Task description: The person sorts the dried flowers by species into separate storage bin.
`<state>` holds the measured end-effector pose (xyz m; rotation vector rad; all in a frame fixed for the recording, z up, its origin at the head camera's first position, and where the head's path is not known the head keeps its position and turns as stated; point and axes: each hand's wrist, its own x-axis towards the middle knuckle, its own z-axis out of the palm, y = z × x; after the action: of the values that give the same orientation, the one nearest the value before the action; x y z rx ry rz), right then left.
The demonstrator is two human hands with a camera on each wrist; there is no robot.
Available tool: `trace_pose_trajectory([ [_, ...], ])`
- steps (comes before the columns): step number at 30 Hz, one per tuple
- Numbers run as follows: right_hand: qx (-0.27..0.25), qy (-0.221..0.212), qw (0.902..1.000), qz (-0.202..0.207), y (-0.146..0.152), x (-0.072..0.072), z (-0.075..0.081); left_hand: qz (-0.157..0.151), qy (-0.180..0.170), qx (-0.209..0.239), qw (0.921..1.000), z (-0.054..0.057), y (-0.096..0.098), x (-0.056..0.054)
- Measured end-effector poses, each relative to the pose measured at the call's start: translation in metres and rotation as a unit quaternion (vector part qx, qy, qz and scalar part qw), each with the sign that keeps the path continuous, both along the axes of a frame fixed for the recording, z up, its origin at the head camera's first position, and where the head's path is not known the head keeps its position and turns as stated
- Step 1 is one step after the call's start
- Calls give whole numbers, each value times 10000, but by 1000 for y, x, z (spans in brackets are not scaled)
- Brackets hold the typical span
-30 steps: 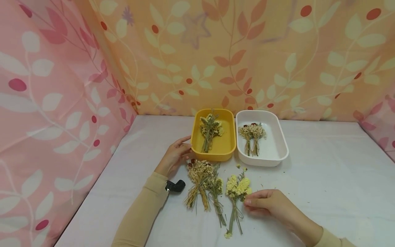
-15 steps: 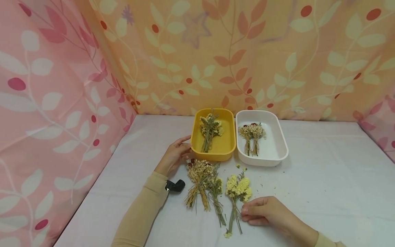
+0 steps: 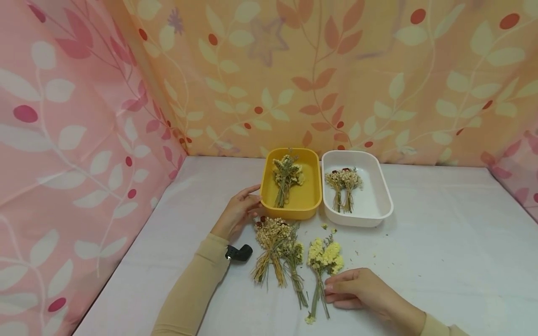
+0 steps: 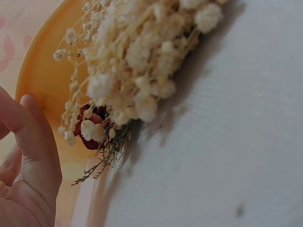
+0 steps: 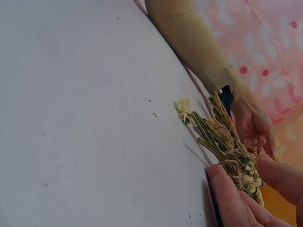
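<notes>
My left hand (image 3: 236,213) touches the left wall of the yellow bin (image 3: 308,200); in the left wrist view its thumb lies against the bin's side. Two or more dried-flower bunches lie inside this bin. On the table, a dried bouquet of yellow flowers (image 3: 325,254) lies with its stems toward the front edge. My right hand (image 3: 363,291) is at the right of its tied stems, fingertips at the twine. From the right wrist view, thumb and forefinger (image 5: 222,184) stand apart on either side of the bouquet.
A white bin (image 3: 374,196) with two cream bunches (image 3: 348,179) stands beside the yellow one. Cream bouquets (image 3: 271,233) with dark red blooms and a thin greenish bunch (image 3: 295,261) lie in front. Loose flower bits (image 3: 324,226) dot the white cloth.
My right hand has moved down and left, from the yellow blossoms to the tied stems of the bouquet. The left hand stays at the yellow bin.
</notes>
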<state>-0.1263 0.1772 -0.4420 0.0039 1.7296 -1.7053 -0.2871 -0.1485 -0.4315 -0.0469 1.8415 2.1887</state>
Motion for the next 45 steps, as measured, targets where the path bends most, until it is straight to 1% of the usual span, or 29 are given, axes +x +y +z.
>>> trace_pose_trajectory([
  [6, 242, -77, 9997, 15, -11, -2, 1, 70, -23, -65, 10000, 0, 0, -1],
  [13, 113, 71, 9999, -104, -22, -4, 0, 102, -5, -171, 9998, -4, 1, -3],
  [23, 72, 97, 9994, -329, -29, -7, 1, 117, 32, -148, 9998, -1, 3, -4],
  [27, -15, 100, 9988, -480, -32, -7, 0, 110, -5, -158, 9998, -1, 3, -3],
  [33, -5, 107, 9972, -741, -35, -8, -2, 135, -26, -192, 9997, -1, 3, -2],
  [39, -317, -18, 9932, -1118, -37, -9, -3, 92, -6, -163, 9998, -2, 2, -3],
  [45, -430, -56, 9907, -1288, -37, -7, -6, 111, -34, -134, 9998, -1, 3, -3],
])
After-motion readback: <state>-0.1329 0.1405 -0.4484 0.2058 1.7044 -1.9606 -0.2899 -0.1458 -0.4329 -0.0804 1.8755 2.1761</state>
